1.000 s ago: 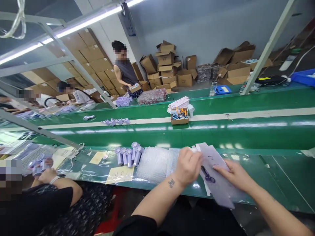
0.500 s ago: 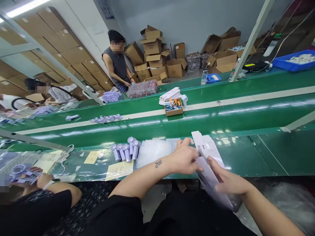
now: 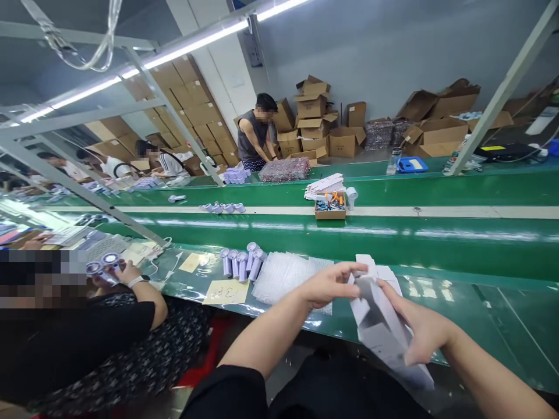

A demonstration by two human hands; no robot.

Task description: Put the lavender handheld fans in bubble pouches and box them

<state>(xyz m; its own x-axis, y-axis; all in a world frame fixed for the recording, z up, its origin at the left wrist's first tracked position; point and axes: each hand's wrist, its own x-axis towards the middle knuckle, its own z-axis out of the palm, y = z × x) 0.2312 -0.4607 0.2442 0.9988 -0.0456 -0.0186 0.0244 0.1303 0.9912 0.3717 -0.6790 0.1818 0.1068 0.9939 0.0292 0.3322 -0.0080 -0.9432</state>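
Note:
Between my hands is a white cardboard box (image 3: 384, 333), tilted over the table's front edge, its walls spread apart so that the inside shows. My left hand (image 3: 334, 283) pinches its upper left edge between thumb and fingers. Along the box's right side, my right hand (image 3: 419, 329) grips the wall. Behind the box lie more flat white cartons (image 3: 388, 273), partly hidden by it. Left of my left hand rests a stack of clear bubble-wrap bags (image 3: 282, 273). Several lilac handheld fans (image 3: 241, 265) stand close together beside the bags.
A handwritten yellow paper (image 3: 226, 292) lies at the table's front. On the far side of the green conveyor (image 3: 458, 227) sits a small carton of parts (image 3: 331, 214) by white flat boxes (image 3: 324, 185). A co-worker (image 3: 144, 302) sits at my left; another person (image 3: 257, 134) stands across.
The white box has gone from folded flat to spread apart in my hands. My head view has turned left and up, showing more of the neighbouring co-worker and the ceiling light.

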